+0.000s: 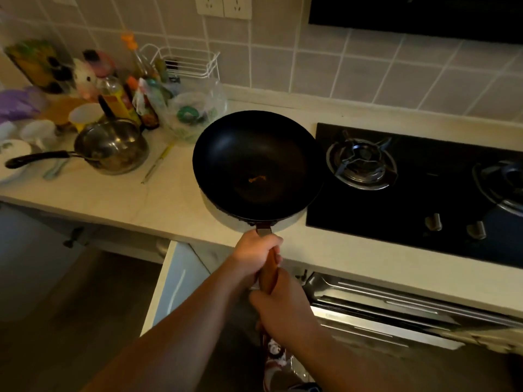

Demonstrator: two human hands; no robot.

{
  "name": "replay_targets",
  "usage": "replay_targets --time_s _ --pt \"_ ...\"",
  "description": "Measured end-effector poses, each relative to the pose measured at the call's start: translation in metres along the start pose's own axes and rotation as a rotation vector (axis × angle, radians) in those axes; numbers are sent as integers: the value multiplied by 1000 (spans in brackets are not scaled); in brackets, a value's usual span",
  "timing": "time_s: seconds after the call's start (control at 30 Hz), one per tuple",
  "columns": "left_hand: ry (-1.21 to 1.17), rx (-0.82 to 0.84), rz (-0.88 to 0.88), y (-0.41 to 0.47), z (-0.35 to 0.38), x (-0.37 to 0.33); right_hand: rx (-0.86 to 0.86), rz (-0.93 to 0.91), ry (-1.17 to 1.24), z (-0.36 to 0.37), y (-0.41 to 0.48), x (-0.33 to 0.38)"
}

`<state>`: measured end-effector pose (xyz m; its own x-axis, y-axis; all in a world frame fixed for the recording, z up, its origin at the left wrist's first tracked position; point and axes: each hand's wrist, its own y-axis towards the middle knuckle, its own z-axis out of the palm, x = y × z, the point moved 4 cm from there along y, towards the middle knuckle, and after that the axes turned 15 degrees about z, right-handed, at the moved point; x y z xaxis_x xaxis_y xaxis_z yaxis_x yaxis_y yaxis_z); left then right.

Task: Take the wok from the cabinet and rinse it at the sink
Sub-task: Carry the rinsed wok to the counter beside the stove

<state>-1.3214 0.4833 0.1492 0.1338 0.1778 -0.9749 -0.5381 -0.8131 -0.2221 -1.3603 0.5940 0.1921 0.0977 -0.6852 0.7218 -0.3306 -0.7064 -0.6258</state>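
Note:
A black wok (256, 165) with a brown wooden handle hangs over the pale counter, just left of the gas hob. A small orange speck lies on its inner bottom. My left hand (256, 250) grips the handle close to the pan. My right hand (278, 306) grips the same handle lower down, nearer to me. Below the counter an open cabinet door (175, 284) stands out toward me. No sink is in view.
A black gas hob (418, 193) with two burners fills the counter's right side. On the left stand a steel saucepan (113, 147), bottles, cups and a plastic bag. A pulled-out steel drawer rack (396, 309) sits under the hob. The counter edge (113, 216) runs across.

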Motion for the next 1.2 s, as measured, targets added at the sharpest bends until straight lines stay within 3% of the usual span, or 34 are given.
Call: replay_targets --time_s 0.23,0.47,1.2 --pt "-73 105 -51 74 -12 -16 41 56 37 -7 59 42" --pt "-72 105 -86 122 -28 -23 45 129 59 -6 105 66" --pt "-113 215 -141 162 -48 -9 -43 204 150 13 140 84"
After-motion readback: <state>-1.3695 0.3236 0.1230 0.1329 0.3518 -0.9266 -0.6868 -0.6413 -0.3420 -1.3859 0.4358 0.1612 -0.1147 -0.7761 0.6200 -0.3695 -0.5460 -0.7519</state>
